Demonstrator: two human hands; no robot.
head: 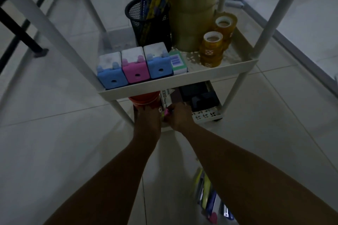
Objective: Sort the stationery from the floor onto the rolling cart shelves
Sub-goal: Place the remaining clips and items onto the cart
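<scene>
Dim light, view down over a white rolling cart (pixel 182 76). Both arms reach under the middle shelf to the bottom shelf (pixel 206 116). The left hand (pixel 147 118) lies against a red-orange tub (pixel 144 99), apparently steadying it or holding it aside; whether its fingers grip the tub or merely rest on it cannot be told, since the fingertips are hidden in shadow. The right hand (pixel 178 116) has its fingers curled around a small pink and yellow-green item (pixel 166 113), likely pens or highlighters, held between the tub and a white box with printed lettering (pixel 165 97), probably to slot it into that gap. A dark organiser (pixel 200 97) fills the right side of the same shelf. The middle shelf already groups like with like: 3 block-shaped items in a row, blue (pixel 111 73), pink (pixel 135 67) and blue (pixel 158 63), a small green-edged box (pixel 178 63) beside them, a black mesh cup (pixel 150 23) of long sticks, big brown tape rolls (pixel 193 22) stacked behind, 2 stacks of small amber tape rolls (pixel 212 49) in front. More stationery (pixel 206 197) lies on the floor tiles near the right forearm, not yet sorted, so the job looks partway through
</scene>
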